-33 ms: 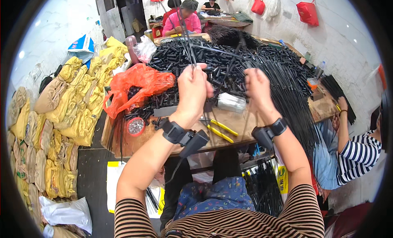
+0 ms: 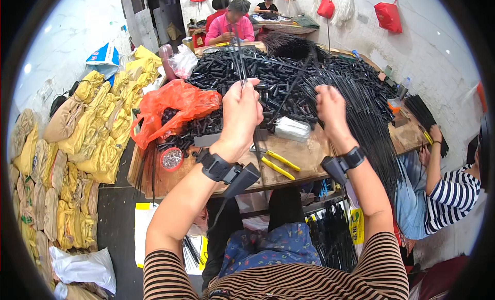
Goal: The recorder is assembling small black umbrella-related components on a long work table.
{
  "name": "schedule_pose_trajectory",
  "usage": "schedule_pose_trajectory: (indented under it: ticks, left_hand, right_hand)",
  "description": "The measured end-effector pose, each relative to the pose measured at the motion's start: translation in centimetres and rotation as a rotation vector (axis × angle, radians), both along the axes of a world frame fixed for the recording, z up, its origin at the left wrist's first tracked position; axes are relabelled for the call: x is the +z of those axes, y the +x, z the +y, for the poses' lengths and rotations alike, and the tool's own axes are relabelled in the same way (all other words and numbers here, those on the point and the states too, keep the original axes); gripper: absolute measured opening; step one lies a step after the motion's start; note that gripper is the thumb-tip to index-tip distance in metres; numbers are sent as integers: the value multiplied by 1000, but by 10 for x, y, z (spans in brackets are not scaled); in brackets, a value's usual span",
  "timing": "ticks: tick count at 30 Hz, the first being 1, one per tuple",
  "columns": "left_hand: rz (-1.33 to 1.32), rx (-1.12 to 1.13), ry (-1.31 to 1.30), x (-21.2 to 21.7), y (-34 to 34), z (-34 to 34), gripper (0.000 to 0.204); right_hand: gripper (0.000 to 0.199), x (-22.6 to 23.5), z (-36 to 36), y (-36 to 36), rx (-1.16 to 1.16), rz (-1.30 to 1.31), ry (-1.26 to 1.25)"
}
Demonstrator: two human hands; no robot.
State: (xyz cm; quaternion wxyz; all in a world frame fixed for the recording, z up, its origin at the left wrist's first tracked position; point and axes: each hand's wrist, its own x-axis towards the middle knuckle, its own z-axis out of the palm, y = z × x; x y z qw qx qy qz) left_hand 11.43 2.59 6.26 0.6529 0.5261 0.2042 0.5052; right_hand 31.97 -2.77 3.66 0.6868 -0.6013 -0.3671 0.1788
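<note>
My left hand (image 2: 240, 112) is closed around a few thin black rods (image 2: 240, 63), which stick up from the fist over the table and also hang below it. My right hand (image 2: 331, 109), a little to the right and apart from the left, has its fingers curled. Whatever it grips, if anything, I cannot make out. Beneath and behind both hands spreads a big heap of short black tubular pieces (image 2: 206, 76). Long black rods (image 2: 361, 114) lie in a dense bundle just right of my right hand. Yellow-handled pliers (image 2: 280, 166) rest on the wooden table (image 2: 232, 184) below the hands.
An orange plastic bag (image 2: 175, 104) and a round tub of small metal bits (image 2: 171, 159) lie on the left. A clear box of white sticks (image 2: 292, 129) sits between the hands. Yellow sacks (image 2: 98, 145) line the left wall. A person in striped sleeves (image 2: 454, 192) works at right.
My right hand has shifted slightly to the right and away from the left hand. The rods in my left hand have swung a little and stand closer together.
</note>
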Motion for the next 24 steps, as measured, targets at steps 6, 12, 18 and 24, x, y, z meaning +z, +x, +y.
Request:
schedule_pose_trajectory:
  ticks: [6, 12, 18, 24]
  left_hand:
    - [-87, -204, -166, -2, -15, -3, 27]
    - [-39, -200, -149, -10, -8, 2, 24]
    - [-23, -158, -126, -6, 9, -2, 25]
    - [-63, -90, -113, -15, -9, 3, 15]
  right_hand:
    - [27, 26, -5, 41, -111, -167, 159]
    - [26, 20, 4, 57, -186, -308, 402]
    - [23, -44, -2, 89, -272, -299, 276]
    - [26, 13, 40, 66, -170, -801, -167]
